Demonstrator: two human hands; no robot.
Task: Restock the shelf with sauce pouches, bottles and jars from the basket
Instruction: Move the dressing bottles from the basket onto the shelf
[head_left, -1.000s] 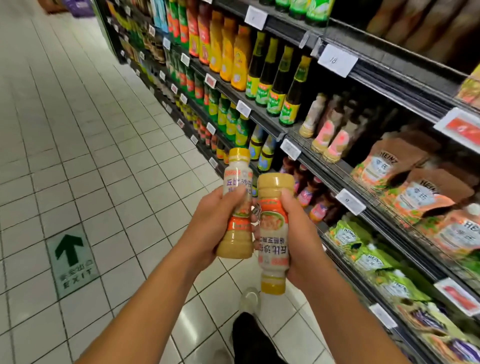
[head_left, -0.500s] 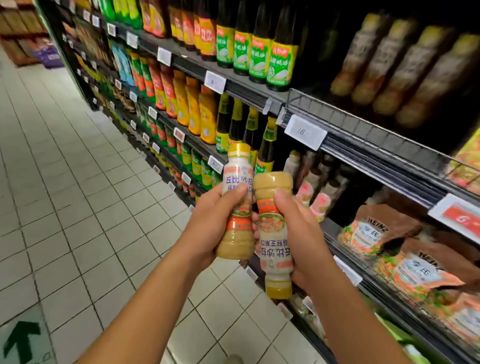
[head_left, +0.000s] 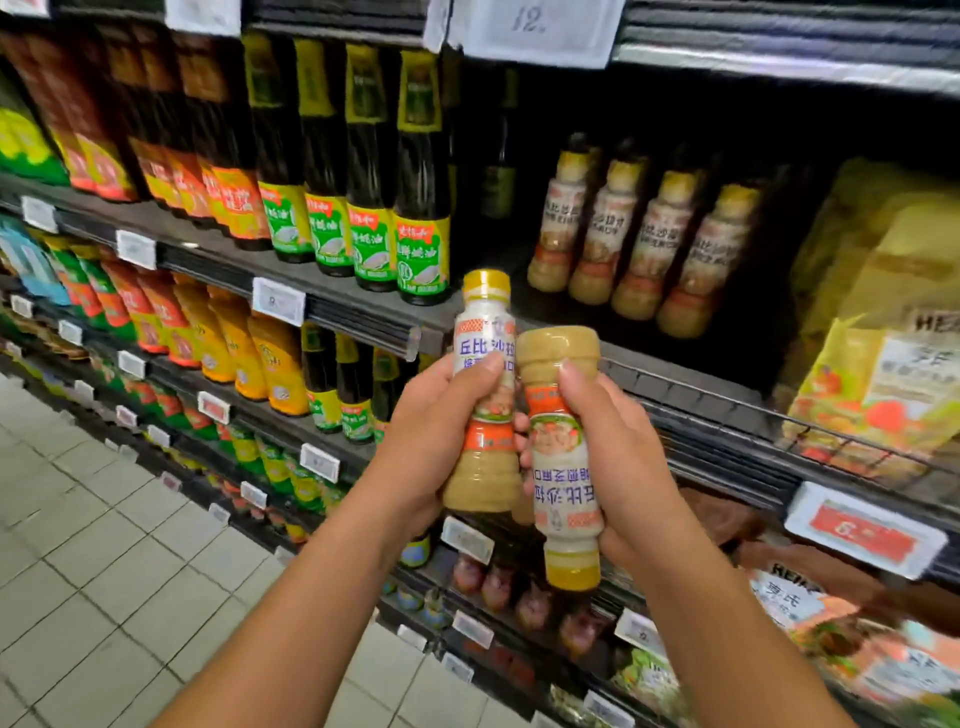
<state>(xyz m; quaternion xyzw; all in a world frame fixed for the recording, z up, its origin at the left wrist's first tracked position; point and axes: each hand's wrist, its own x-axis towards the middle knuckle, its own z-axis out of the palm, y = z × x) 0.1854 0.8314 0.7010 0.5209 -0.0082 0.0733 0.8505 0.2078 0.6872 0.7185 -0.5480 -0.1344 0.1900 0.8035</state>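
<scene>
While both hands are full, neither bottle is on the shelf (head_left: 358, 318) yet. The left hand (head_left: 431, 431) is wrapped around the waist of an upright dressing bottle (head_left: 483, 338), thumb across the label. The right hand (head_left: 628, 457) grips a second bottle (head_left: 563, 483) of the same stuff, held upside down with its yellow cap pointing at the floor. The two are touching side by side, out in front of the shelf edge. The matching row (head_left: 649, 244) sits just up and right of them, next to the dark oil bottles (head_left: 421, 208), so that's my guess for where they go. They look like plastic, though the blur makes it hard to be sure, so probably light and not too fragile. The shrink-wrap label could be a bit slick, and the pinched-in middle is the obvious place to hold. I'd flip the inverted one before setting it down. The basket isn't in shot.
</scene>
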